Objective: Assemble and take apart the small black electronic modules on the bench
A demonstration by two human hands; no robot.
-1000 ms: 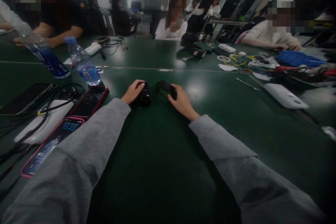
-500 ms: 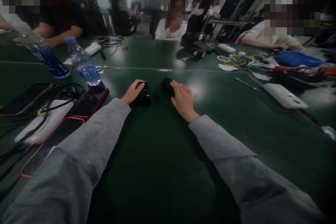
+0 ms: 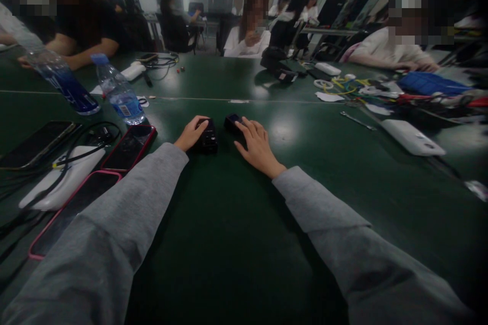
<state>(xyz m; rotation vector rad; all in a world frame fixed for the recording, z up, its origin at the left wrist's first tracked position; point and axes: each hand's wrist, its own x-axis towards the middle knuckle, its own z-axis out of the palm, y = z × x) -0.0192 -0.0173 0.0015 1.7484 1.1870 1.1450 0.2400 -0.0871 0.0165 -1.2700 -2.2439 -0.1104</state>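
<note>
My left hand (image 3: 190,133) is wrapped over the left side of a small black block-shaped device (image 3: 210,138) with pale marks on its top. The device rests on the dark green table (image 3: 236,223). To the right lies a second small black object (image 3: 231,122) with a dark bluish face; its exact kind does not show. My right hand (image 3: 256,144) has its fingers stretched and the thumb held apart, with the fingertips at that object's right edge. A narrow gap separates the two black objects.
On the left are two water bottles (image 3: 124,99), phones (image 3: 129,148), a white power bank (image 3: 68,175) and cables. A wrench (image 3: 357,121), another white power bank (image 3: 412,137) and a tangle of cables (image 3: 343,86) lie right. Several people sit beyond.
My right hand has loosened from the right black object and spread its fingers. That object has shifted a little left and turned. My left hand stays on its device.
</note>
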